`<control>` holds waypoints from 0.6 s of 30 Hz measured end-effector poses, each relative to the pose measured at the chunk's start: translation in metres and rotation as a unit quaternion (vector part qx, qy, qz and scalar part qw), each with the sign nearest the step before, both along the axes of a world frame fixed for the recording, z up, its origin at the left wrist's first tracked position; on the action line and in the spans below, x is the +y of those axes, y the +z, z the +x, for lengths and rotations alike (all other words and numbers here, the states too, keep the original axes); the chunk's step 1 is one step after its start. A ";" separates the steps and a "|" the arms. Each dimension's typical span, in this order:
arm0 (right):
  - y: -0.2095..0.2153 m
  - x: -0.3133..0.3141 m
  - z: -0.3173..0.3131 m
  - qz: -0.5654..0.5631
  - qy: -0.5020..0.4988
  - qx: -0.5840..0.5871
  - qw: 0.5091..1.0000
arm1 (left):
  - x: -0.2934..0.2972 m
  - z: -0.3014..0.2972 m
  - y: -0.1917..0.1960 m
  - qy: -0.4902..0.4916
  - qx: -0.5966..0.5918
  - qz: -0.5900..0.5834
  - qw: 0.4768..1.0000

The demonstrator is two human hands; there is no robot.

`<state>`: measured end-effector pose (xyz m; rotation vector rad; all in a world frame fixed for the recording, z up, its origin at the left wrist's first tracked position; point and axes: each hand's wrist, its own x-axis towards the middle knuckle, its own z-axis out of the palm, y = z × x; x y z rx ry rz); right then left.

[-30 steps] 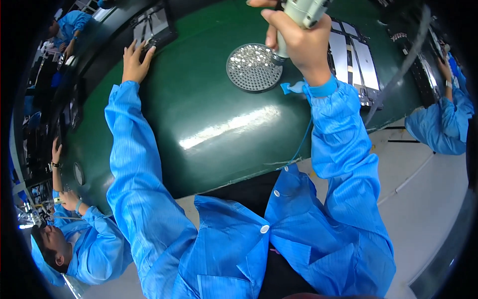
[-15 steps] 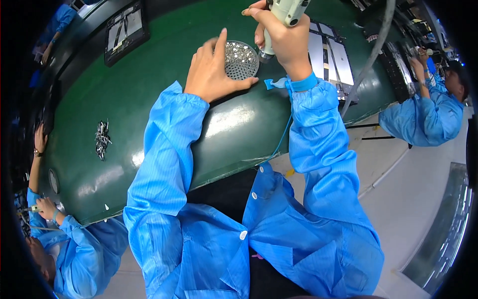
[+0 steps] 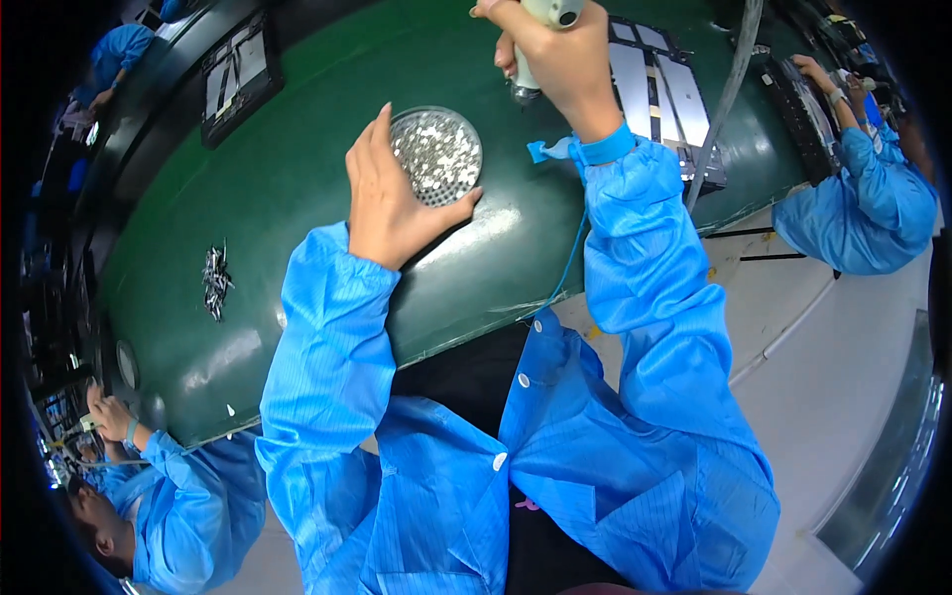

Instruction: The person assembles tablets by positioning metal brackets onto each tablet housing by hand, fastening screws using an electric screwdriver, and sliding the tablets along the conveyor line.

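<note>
My left hand (image 3: 382, 203) curls round the near left side of a shallow round dish (image 3: 451, 195), its thumb along the near rim and its fingers along the far left. Many small silvery pieces (image 3: 432, 149), perhaps screws, cover most of the dish's perforated bottom. Farther off to the right, my right hand (image 3: 570, 74) is wrapped round a pale pistol-shaped electric screwdriver (image 3: 526, 71). The tool's dark tip points down above the table and touches nothing. Its upper end is cut off by the frame's edge.
On the green table (image 3: 297, 198) lie a flat device with silvery panels (image 3: 674, 109), another device (image 3: 238, 79) and a pile of metal bits (image 3: 216, 283). A grey cable (image 3: 729, 109) hangs at right. Co-workers in blue sit left (image 3: 198, 506) and right (image 3: 853, 213).
My left hand has closed in on the dish and drawn it nearer and to the left. The silvery pieces now spread over more of its bottom. My right hand with the screwdriver has shifted slightly away.
</note>
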<state>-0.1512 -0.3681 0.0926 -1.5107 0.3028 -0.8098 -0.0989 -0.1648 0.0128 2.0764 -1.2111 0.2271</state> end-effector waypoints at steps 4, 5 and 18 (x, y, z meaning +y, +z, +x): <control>-0.017 -0.008 0.003 -0.045 -0.018 -0.047 0.998 | 0.015 0.009 0.009 -0.046 -0.027 0.141 0.989; -0.015 -0.004 0.005 -0.034 -0.013 -0.053 0.998 | 0.022 0.020 0.012 -0.077 -0.011 0.123 0.989; -0.006 -0.011 0.003 0.004 -0.019 -0.045 0.999 | 0.021 0.011 -0.001 -0.050 0.021 0.042 0.998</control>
